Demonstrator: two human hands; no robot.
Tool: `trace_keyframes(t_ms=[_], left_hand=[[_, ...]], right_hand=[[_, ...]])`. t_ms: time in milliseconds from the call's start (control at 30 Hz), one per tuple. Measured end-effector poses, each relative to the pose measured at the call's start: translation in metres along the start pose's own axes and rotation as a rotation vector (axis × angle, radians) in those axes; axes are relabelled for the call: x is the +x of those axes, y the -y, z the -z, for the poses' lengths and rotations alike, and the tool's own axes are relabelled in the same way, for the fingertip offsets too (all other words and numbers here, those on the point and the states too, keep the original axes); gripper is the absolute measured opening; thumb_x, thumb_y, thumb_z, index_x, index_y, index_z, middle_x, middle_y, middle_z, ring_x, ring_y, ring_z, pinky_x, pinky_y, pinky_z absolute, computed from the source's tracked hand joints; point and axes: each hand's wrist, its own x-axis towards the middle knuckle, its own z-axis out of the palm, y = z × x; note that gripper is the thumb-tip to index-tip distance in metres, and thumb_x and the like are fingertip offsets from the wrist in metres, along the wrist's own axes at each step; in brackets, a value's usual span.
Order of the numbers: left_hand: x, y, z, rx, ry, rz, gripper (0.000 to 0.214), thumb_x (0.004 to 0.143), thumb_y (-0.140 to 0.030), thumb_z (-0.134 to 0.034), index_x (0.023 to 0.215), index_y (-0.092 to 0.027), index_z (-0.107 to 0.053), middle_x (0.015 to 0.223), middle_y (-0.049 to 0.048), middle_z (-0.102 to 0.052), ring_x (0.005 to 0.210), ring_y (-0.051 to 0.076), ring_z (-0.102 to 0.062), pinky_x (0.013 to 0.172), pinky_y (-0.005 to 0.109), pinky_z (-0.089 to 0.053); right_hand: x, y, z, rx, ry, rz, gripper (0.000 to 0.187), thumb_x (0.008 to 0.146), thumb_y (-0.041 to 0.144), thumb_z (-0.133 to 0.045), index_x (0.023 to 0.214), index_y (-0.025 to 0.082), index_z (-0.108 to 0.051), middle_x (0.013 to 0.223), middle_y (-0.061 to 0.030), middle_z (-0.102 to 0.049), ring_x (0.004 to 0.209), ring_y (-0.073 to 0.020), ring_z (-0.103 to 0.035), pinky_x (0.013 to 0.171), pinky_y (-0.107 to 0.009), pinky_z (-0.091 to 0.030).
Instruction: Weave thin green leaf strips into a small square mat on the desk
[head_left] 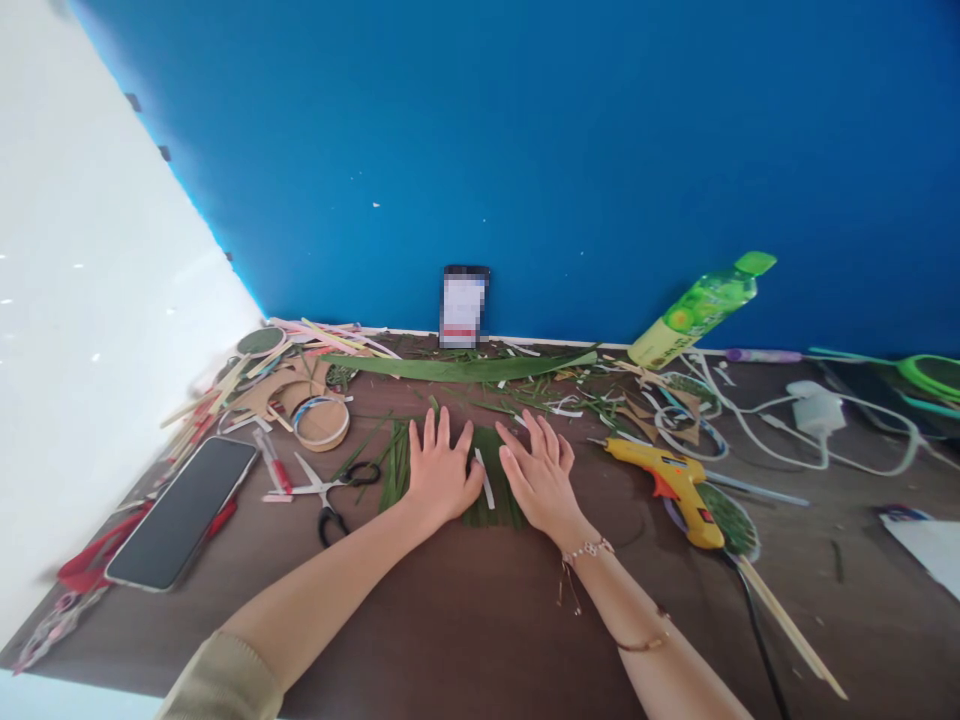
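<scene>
Flat green leaf strips [491, 465] lie side by side on the dark table in front of me. My left hand [441, 462] rests palm down on them, its fingers spread. To its right, my right hand [541, 470] also lies palm down with fingers stretched out, at the strips' right side. Between the two hands a narrow white strip [486, 482] lies on the leaves. Scissors [326, 490] with black handles lie partly opened left of my left hand. A yellow glue gun [671, 480] rests on its side right of my right hand. What is under my palms is hidden.
A phone [463, 310] leans on the blue wall; another phone [184, 512] lies at left. Tape rolls [321, 422], paper strips and leaf scraps clutter the back. At right are a tilted green bottle [697, 315], a white charger [817, 410] with cables, and wooden sticks [795, 630].
</scene>
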Motion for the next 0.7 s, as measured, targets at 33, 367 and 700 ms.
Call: trace_keyframes(t_ms=[33,367,700], left_hand=[[0.0001,0.0000,0.0003,0.000,0.003,0.002,0.054,0.084,-0.039,-0.046,0.135,-0.023,-0.046,0.147,0.0138,-0.032,0.138,0.037,-0.022,0.108,0.061,-0.018],[0.0007,-0.0019,0.0020,0.049,-0.005,-0.002,0.057,0.083,-0.035,-0.042,0.132,-0.008,-0.047,0.148,0.0162,-0.030,0.138,0.034,-0.021,0.111,0.060,-0.014],[0.0007,-0.0005,-0.0014,0.056,-0.036,-0.018,0.056,0.088,-0.035,-0.037,0.138,-0.009,-0.039,0.151,0.0157,-0.024,0.138,0.035,-0.021,0.110,0.062,-0.014]], right_hand=[[-0.0005,0.0003,-0.0011,-0.016,0.000,-0.005,0.043,0.095,0.039,-0.027,0.129,0.029,-0.052,0.145,-0.0102,-0.035,0.134,-0.0323,-0.026,0.101,-0.063,-0.025],[-0.0007,-0.0015,-0.0015,-0.002,-0.020,-0.050,0.044,0.096,0.038,-0.025,0.124,0.022,-0.056,0.144,-0.0122,-0.035,0.135,-0.0323,-0.027,0.103,-0.062,-0.027],[0.0000,0.0003,0.0027,0.057,-0.072,0.019,0.036,0.091,0.031,-0.038,0.119,0.020,-0.057,0.136,-0.0136,-0.046,0.130,-0.0310,-0.035,0.104,-0.058,-0.027]])
